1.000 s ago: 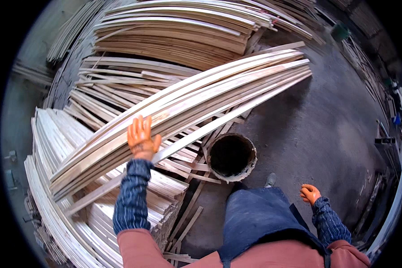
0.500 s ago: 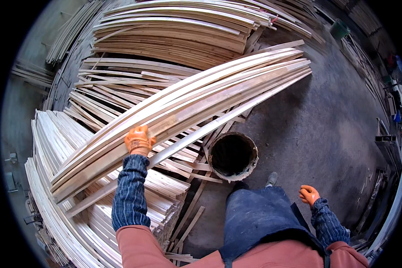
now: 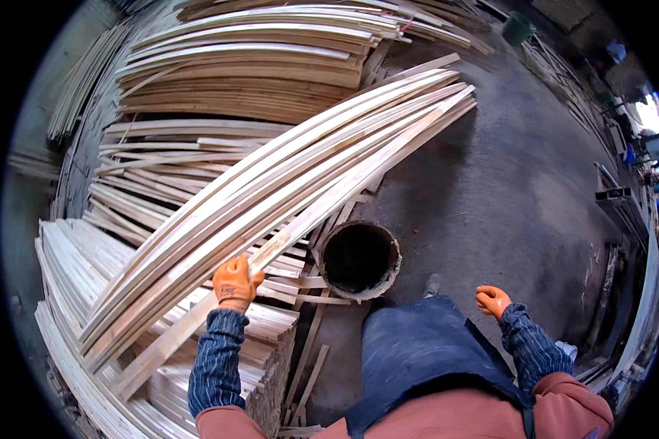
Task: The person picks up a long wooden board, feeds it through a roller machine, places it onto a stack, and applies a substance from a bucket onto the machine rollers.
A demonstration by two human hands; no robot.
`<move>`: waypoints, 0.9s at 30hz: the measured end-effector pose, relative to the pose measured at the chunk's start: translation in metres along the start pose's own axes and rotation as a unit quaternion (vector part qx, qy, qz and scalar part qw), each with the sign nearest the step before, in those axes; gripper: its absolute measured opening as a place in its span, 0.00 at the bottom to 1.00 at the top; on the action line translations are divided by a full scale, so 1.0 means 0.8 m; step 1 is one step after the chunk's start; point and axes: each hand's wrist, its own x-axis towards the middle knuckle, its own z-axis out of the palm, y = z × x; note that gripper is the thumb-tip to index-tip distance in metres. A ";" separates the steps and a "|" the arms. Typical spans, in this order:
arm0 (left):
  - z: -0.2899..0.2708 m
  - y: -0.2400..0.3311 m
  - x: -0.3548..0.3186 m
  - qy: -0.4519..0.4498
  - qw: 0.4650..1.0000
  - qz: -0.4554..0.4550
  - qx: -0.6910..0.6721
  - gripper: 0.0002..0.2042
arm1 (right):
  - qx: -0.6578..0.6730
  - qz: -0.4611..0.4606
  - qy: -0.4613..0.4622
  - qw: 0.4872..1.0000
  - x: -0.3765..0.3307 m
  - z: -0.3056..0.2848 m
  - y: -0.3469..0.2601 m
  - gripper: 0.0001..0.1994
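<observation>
My left hand (image 3: 234, 284), in an orange glove, is closed around a long pale wooden strip (image 3: 322, 205). That strip lies slantwise along the near side of a loose bundle of wooden strips (image 3: 241, 175), which rests across other piles. The strip's lower end sticks out to the left of my wrist, and my palm's contact with it is hidden. My right hand (image 3: 493, 301), also gloved in orange, hangs to the right of my dark apron (image 3: 417, 347). Its fingers are curled in, with nothing seen in them.
A round, rough-rimmed bin (image 3: 396, 272) with a dark inside stands in front of me. Stacked strips (image 3: 241, 80) fill the far left, and another stack (image 3: 263, 366) lies below my left hand. Thin offcuts (image 3: 311, 380) are on the floor. Metal frames (image 3: 615, 196) line the right side.
My left hand has moved from across several strips to the nearest one. That strip has turned and shows a broader face. My right hand stays by my side; the view has shifted slightly.
</observation>
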 end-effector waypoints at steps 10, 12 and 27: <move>-0.004 -0.034 -0.026 -0.087 0.996 -0.030 0.002 0.24 | -0.006 -0.021 0.018 1.000 0.014 -0.021 0.025 0.26; -0.013 -0.039 -0.029 -0.071 0.997 -0.012 -0.016 0.25 | 0.012 -0.049 0.035 0.998 0.024 -0.016 0.043 0.25; -0.047 -0.058 -0.062 -0.180 0.967 -0.112 0.139 0.29 | -0.058 -0.053 0.033 0.996 0.037 -0.012 0.032 0.29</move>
